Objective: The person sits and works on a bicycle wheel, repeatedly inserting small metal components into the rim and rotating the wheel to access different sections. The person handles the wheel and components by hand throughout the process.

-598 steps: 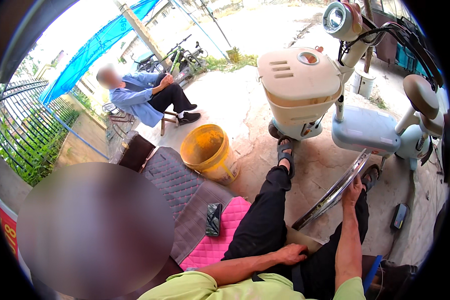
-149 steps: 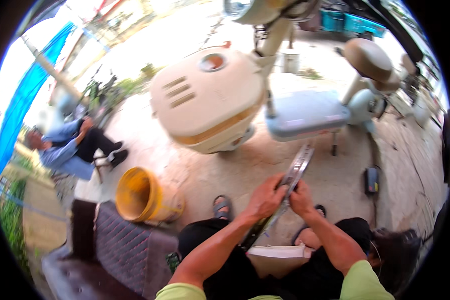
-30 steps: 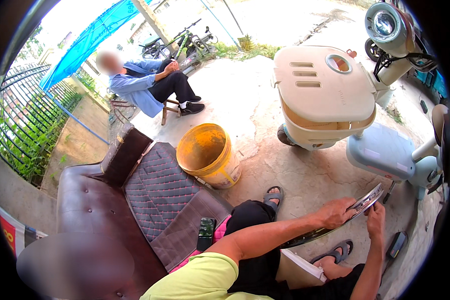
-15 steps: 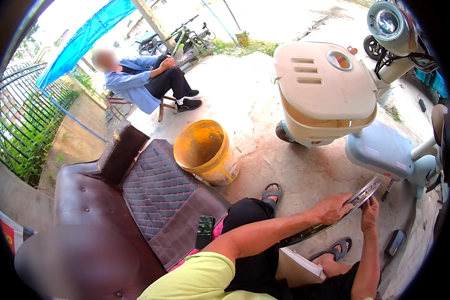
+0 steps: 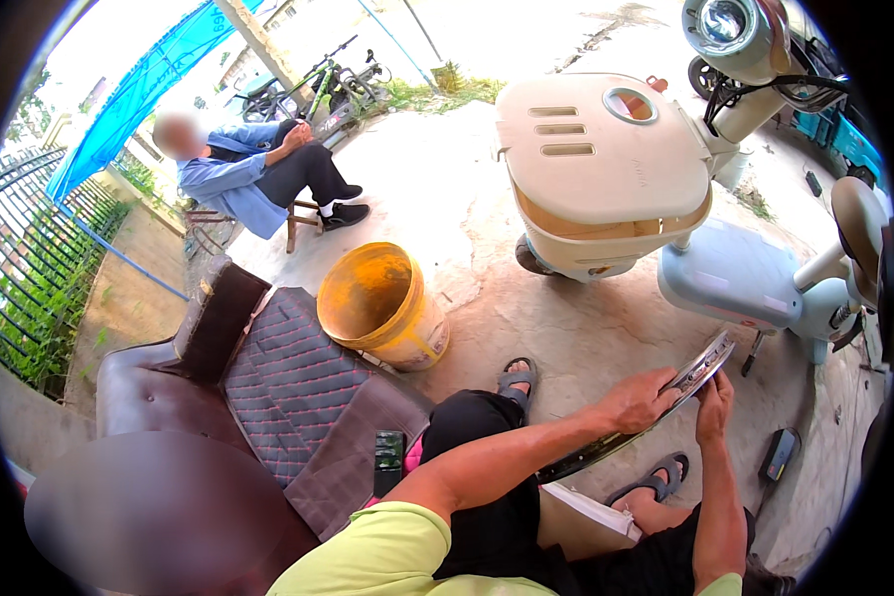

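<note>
A curved metal wheel rim [image 5: 703, 360], shiny silver toward its far end and dark toward my lap, slants up over my legs. My left hand [image 5: 638, 402] is wrapped over its upper left side, fingers bent around the edge. On the opposite side, my right hand [image 5: 713, 405] grips the rim near its far end, with the thumb and fingers closed against it. Part of the rim is hidden behind my left forearm. Below it, a cream-coloured panel [image 5: 591, 517] lies between my legs.
A yellow bucket [image 5: 432, 333] stands ahead, beside a worn sofa [image 5: 149, 397] with a phone [image 5: 388, 462] on it. An electric scooter with a cream basket [image 5: 606, 159] stands at the right. Another person [image 5: 238, 179] sits on a stool. A dark charger-like box [image 5: 781, 454] lies on the ground.
The view has turned slightly right, so the surroundings sit farther left. Both hands stay on the wheel rim, with only a small shift. The seated person's hands have moved slightly.
</note>
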A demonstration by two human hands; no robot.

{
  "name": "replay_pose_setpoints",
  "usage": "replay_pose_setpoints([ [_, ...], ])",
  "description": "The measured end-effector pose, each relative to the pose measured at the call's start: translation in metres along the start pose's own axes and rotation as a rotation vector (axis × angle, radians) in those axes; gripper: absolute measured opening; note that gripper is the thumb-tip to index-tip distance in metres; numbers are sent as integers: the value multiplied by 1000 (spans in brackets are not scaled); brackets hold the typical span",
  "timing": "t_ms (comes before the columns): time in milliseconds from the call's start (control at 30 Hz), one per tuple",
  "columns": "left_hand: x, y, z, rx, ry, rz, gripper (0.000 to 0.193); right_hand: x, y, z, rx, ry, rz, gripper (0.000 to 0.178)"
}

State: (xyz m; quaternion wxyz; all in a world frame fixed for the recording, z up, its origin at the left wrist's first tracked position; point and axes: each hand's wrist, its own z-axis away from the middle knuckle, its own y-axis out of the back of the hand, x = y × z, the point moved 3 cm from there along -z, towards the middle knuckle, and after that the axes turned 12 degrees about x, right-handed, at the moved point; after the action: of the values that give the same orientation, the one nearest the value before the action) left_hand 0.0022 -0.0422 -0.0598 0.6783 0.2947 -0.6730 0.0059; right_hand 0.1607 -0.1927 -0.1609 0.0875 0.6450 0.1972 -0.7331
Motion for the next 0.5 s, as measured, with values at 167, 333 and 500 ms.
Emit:
replay_pose_setpoints([
  [167,9,8,3,-11,25,9,29,-7,-3,2,-69,-225,-223,19],
  [333,6,6,4,17,-22,-11,30,5,9,-6,-146,-330,-299,16],
  [500,4,5,3,-2,16,20,29,-1,-3,2,-85,-340,-333,17],
])
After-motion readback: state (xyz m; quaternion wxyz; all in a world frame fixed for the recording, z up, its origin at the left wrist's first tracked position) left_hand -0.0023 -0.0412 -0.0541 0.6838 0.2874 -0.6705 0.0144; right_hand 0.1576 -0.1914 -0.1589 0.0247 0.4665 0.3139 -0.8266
